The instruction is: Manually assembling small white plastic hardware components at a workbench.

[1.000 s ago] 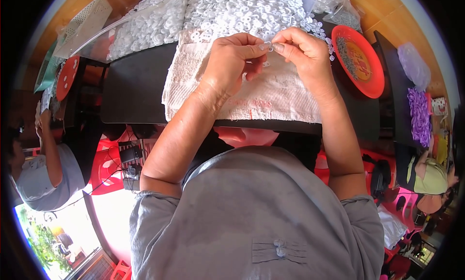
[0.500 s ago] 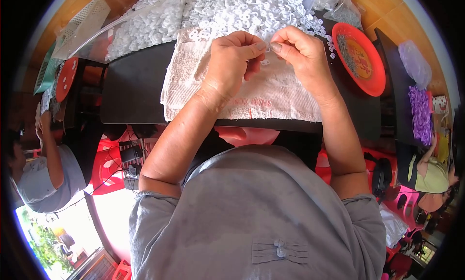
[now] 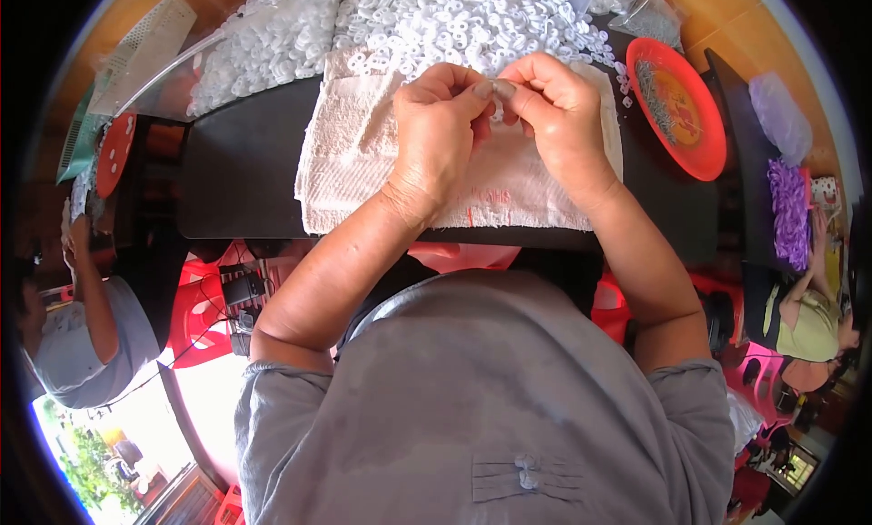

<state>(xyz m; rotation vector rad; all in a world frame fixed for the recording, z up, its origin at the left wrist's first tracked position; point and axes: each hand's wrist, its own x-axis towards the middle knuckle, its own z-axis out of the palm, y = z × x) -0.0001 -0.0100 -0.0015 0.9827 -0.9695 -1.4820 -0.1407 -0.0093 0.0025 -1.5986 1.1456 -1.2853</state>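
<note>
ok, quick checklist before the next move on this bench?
- Left hand and right hand together at the fingertips: ok
- Grip on whatever is between the fingertips: cannot tell, fingers cover it
- Cloth spread under the hands: ok
- Pile of white pieces just beyond the cloth: ok
- White pieces all kept in the pile: not ok, strays near the red dish
- Thin grey pieces in the dish: ok

A black surface (image 3: pixel 241 166) lies below the fingers (image 3: pixel 481 90), orange tiles (image 3: pixel 731 21) beyond them rightward, a red chair (image 3: pixel 193 318) behind-left, a daylit opening (image 3: pixel 86 448) farther back-left.
</note>
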